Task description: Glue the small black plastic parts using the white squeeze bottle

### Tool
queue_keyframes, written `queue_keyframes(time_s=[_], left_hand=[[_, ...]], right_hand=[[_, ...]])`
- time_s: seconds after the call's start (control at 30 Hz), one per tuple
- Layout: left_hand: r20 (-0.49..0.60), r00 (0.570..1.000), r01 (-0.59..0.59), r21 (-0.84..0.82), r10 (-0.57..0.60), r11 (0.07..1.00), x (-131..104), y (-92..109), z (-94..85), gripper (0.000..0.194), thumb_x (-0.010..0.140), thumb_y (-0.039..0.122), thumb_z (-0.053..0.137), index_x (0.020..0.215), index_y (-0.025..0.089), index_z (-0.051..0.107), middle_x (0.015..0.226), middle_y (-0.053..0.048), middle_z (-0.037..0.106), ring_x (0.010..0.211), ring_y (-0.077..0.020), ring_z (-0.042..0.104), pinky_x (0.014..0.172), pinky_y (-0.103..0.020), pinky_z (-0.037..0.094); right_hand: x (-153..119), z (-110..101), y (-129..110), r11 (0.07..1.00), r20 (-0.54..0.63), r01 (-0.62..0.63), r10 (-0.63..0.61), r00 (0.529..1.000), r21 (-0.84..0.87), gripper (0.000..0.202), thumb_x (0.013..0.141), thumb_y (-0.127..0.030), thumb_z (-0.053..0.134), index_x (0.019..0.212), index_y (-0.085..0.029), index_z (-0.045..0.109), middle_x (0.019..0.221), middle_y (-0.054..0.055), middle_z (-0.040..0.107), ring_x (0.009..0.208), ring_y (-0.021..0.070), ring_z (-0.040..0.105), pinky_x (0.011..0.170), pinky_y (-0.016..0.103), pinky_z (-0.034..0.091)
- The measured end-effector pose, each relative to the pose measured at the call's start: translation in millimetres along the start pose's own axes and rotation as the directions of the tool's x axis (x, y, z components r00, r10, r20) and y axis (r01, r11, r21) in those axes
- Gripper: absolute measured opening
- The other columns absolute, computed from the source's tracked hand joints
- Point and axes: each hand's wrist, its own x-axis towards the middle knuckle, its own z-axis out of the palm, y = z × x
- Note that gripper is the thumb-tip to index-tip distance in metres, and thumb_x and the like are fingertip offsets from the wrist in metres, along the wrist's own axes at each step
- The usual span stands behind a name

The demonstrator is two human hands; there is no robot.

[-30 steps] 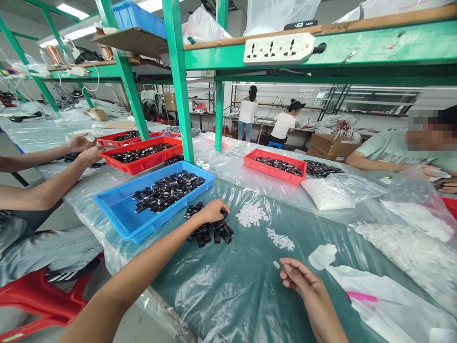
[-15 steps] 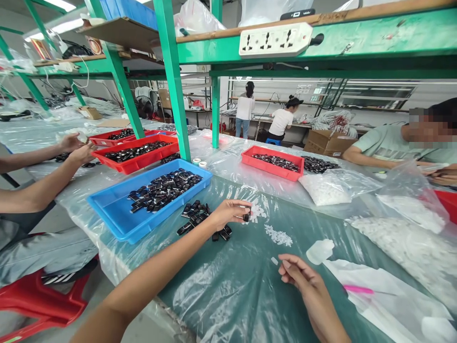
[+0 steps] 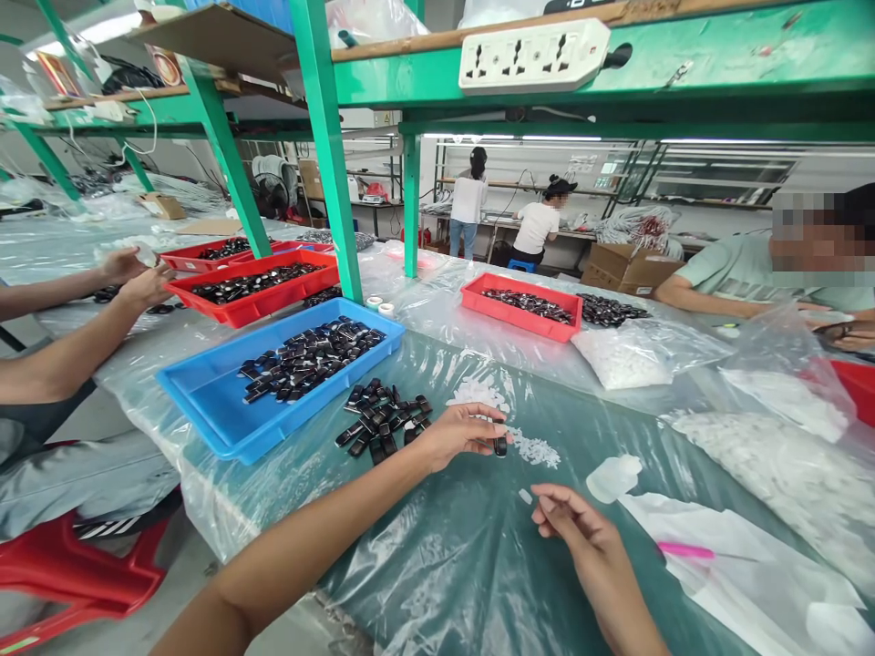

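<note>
My left hand (image 3: 465,435) pinches a small black rectangular part (image 3: 500,446) between thumb and fingers, held above the mat beside the small white pieces (image 3: 537,449). To its left is a loose pile of similar black parts (image 3: 383,419). My right hand (image 3: 578,524) is lower and to the right, fingers curled together. A small translucent white piece (image 3: 525,497) shows right at its fingertips; the exact contact is hard to see. Beyond my left hand lies another heap of white pieces (image 3: 478,394).
A blue tray (image 3: 198,428) of black parts stands left, with red trays (image 3: 252,314) behind it. Another red tray (image 3: 523,323) sits at the back. Bags of white pieces (image 3: 622,360) and a pink-handled tool (image 3: 687,550) lie right. A green post (image 3: 328,155) rises behind. Co-workers sit on both sides.
My left hand has moved right and slightly toward me with the black part, away from the black pile. My right hand has barely moved. The view has shifted slightly.
</note>
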Motion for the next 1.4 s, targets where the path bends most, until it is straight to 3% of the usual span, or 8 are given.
queue_keyframes(time_s=[0.17,0.37,0.5,0.67,0.9,1.23,1.3,1.4], left_hand=[[0.012,1.0,0.005,0.024,-0.005,1.0,-4,-16,10.1,0.044,0.054,0.036,0.08,0.082,0.014,0.055,0.065,-0.001,0.062,0.05,-0.0077,0.055,0.052,-0.022,0.044],[0.064,0.992,-0.112,0.071,0.108,0.991,-12,-34,27.9,0.048,0.051,0.04,0.08,0.076,0.014,0.049,0.058,0.004,0.055,0.043,-0.0063,0.05,0.044,-0.02,0.041],[0.066,0.994,-0.092,0.046,0.089,0.995,-15,-32,30.9,0.046,0.054,0.04,0.079,0.081,0.012,0.055,0.061,0.002,0.057,0.045,-0.0077,0.053,0.047,-0.021,0.044],[0.135,0.991,0.021,-0.075,-0.01,0.997,-16,-29,27.6,0.042,0.07,0.049,0.066,0.079,0.008,0.063,0.064,-0.004,0.063,0.051,-0.0084,0.057,0.059,-0.023,0.048],[0.137,0.988,0.083,-0.115,-0.067,0.99,-15,-33,24.9,0.037,0.067,0.042,0.071,0.08,0.007,0.067,0.061,-0.005,0.064,0.052,-0.009,0.059,0.06,-0.022,0.047],[0.148,0.986,0.079,-0.048,-0.071,0.996,-14,-34,24.4,0.037,0.067,0.038,0.072,0.088,0.008,0.069,0.059,-0.003,0.061,0.051,-0.0073,0.056,0.059,-0.021,0.046],[0.131,0.99,0.047,0.012,-0.048,0.999,-14,-34,24.6,0.039,0.067,0.039,0.072,0.091,0.008,0.069,0.057,-0.002,0.06,0.051,-0.0075,0.055,0.057,-0.02,0.045],[0.085,0.996,-0.048,0.11,0.038,0.993,-15,-33,24.9,0.041,0.068,0.044,0.069,0.089,0.009,0.067,0.058,-0.002,0.059,0.051,-0.0091,0.055,0.054,-0.02,0.043]], right_hand=[[-2,7,8,0.968,-0.085,0.133,-0.154,0.984,-0.213,0.028,0.076,-0.042,0.061,0.095,-0.022,0.062,0.082,0.002,0.062,0.08,0.0177,0.057,0.072,0.025,0.045],[-3,12,16,0.916,-0.04,0.284,-0.307,0.951,-0.283,0.021,0.077,-0.033,0.062,0.095,-0.023,0.059,0.087,0.003,0.063,0.082,0.0187,0.06,0.079,0.03,0.045],[-1,12,14,0.962,-0.062,0.241,-0.25,0.966,-0.126,0.018,0.077,-0.033,0.062,0.091,-0.022,0.061,0.09,0.004,0.065,0.084,0.0187,0.061,0.078,0.029,0.048],[3,12,9,0.983,-0.106,0.123,-0.11,0.988,0.135,0.024,0.071,-0.034,0.069,0.091,-0.022,0.064,0.085,0.002,0.066,0.08,0.0176,0.062,0.074,0.028,0.051],[3,14,5,0.956,-0.093,0.045,-0.019,0.996,0.29,0.026,0.067,-0.031,0.073,0.089,-0.021,0.064,0.081,0.001,0.067,0.078,0.016,0.062,0.074,0.027,0.052],[4,15,8,0.967,-0.064,0.05,-0.035,0.997,0.25,0.027,0.068,-0.034,0.072,0.09,-0.021,0.062,0.082,0.001,0.067,0.078,0.0165,0.061,0.074,0.03,0.051],[3,12,8,0.983,-0.071,0.074,-0.063,0.996,0.17,0.027,0.07,-0.038,0.069,0.09,-0.021,0.062,0.082,0.002,0.067,0.078,0.0174,0.061,0.074,0.03,0.051],[5,1,8,0.991,-0.149,0.109,-0.12,0.982,-0.081,0.027,0.073,-0.043,0.064,0.091,-0.023,0.062,0.087,0.002,0.066,0.08,0.0178,0.06,0.075,0.029,0.048]])
